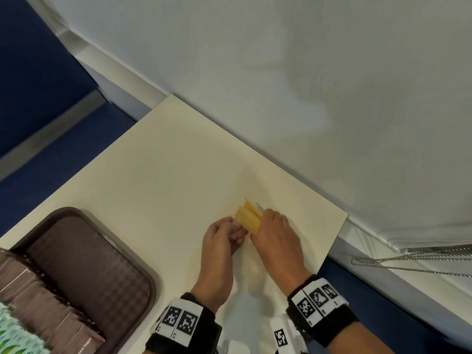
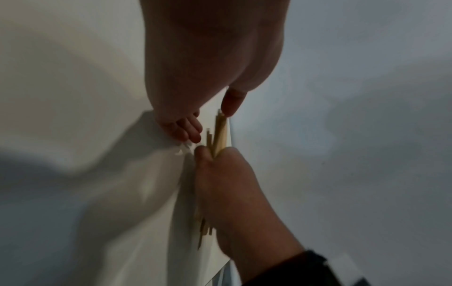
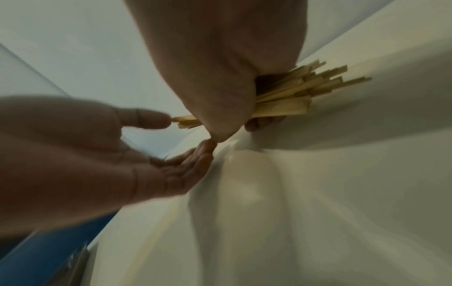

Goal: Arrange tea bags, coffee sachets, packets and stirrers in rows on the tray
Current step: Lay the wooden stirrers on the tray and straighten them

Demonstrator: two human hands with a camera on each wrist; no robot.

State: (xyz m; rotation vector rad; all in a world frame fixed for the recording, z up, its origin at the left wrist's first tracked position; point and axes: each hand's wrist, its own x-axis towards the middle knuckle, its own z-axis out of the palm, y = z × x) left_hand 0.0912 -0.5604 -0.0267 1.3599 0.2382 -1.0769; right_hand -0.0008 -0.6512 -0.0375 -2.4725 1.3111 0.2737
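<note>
A bundle of several wooden stirrers point(image 1: 249, 217) lies low over the cream table point(image 1: 166, 175), right of the middle. My right hand point(image 1: 268, 219) grips the bundle, fingers curled round it; in the right wrist view the stirrers point(image 3: 305, 89) fan out past the palm. My left hand point(image 1: 236, 232) is just left of the bundle, fingers relaxed, its thumb touching the near ends of the stirrers point(image 2: 220, 133). The brown tray point(image 1: 89, 251) sits at the lower left, apart from both hands, with brown sachets point(image 1: 38, 302) and green packets point(image 1: 15, 335) in rows at its near end.
The table's right edge point(image 1: 332, 251) runs close beside my right hand, with blue floor beyond it. A white wall stands behind the table. A beaded cord point(image 1: 408, 261) hangs at the far right.
</note>
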